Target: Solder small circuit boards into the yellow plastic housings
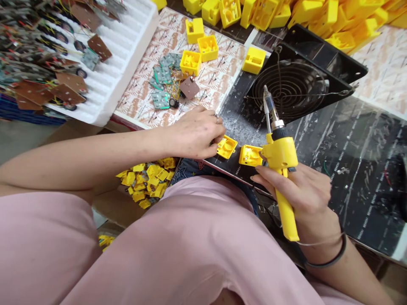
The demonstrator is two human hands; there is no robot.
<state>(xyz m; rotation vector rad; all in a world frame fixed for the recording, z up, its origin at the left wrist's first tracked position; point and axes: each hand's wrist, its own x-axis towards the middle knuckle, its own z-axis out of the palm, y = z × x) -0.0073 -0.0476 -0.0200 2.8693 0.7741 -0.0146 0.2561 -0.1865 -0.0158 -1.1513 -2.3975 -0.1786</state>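
Note:
My right hand is closed around a yellow soldering gun, its metal tip pointing up toward the black fan. My left hand has its fingers curled at the edge of a small yellow plastic housing near the table's front edge. Its fingertips are partly hidden, so whether they pinch the housing or a small part in it is hard to see. A second yellow housing lies just right of it, close to my right fingers. Both housings show their open insides.
A black fan with a wire guard stands behind the soldering gun. Green circuit boards with wires lie at the left, near several yellow housings. A white foam tray holds many wired boards. More yellow housings pile up at the back.

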